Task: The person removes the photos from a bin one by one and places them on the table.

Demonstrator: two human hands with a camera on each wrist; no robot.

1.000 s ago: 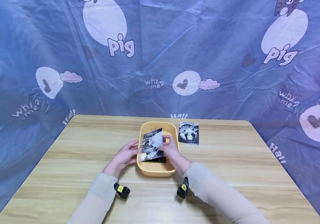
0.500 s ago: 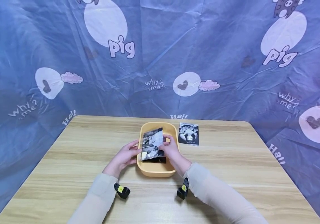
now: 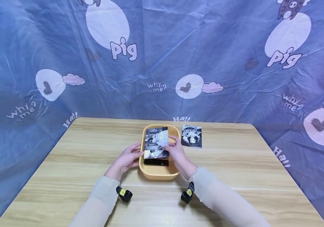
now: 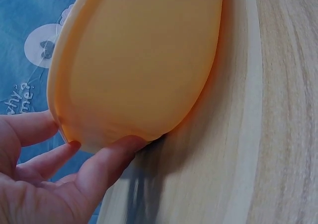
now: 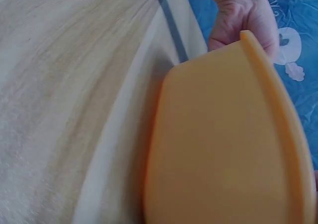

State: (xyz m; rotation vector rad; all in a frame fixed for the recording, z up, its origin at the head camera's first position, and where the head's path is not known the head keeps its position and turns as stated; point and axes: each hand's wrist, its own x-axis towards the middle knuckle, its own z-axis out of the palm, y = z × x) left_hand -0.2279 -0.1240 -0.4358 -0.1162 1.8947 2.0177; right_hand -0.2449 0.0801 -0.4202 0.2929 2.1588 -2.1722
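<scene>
Now right fingers (image 3: 172, 149) pinch the photo (image 3: 154, 145) nearer the far edge of the surface (image 3: 230, 157), baring more dark card (image 3: 155, 162); left fingers (image 4: 112, 160) grip the tray (image 3: 159, 176).

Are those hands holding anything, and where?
The right hand pinches the photo over the yellow tray by its right edge; the left hand holds the tray's left side.

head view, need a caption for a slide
Right hand pinching a black-and-white card over a yellow tray, left hand holding its side, another card beside it on the table.
</scene>
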